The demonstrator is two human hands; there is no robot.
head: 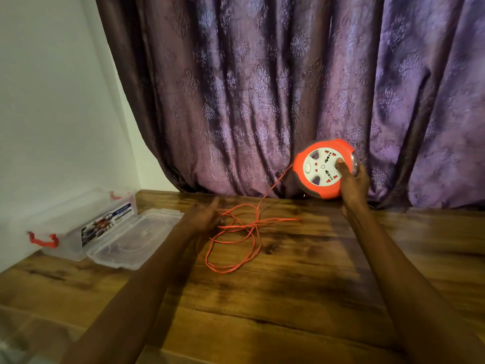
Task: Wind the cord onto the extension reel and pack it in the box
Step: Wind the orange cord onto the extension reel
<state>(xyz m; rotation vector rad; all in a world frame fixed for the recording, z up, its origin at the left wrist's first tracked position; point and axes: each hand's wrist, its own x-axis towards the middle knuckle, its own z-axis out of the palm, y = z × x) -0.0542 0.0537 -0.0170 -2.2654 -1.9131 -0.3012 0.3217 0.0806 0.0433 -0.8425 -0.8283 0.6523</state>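
Note:
My right hand (353,183) holds the round orange and white extension reel (319,169) upright above the table's far edge, its socket face toward me and my thumb on that face. A thin orange cord (236,232) runs from the reel's left side down to the wooden table and lies there in loose tangled loops. My left hand (204,216) rests over the left end of the loops, fingers stretched out. It touches the cord, but whether it grips it is blurred.
A clear plastic box (78,224) with red clip handles stands open at the table's far left by the white wall. Its clear lid (136,237) lies beside it. A purple patterned curtain (262,88) hangs right behind the table (262,298).

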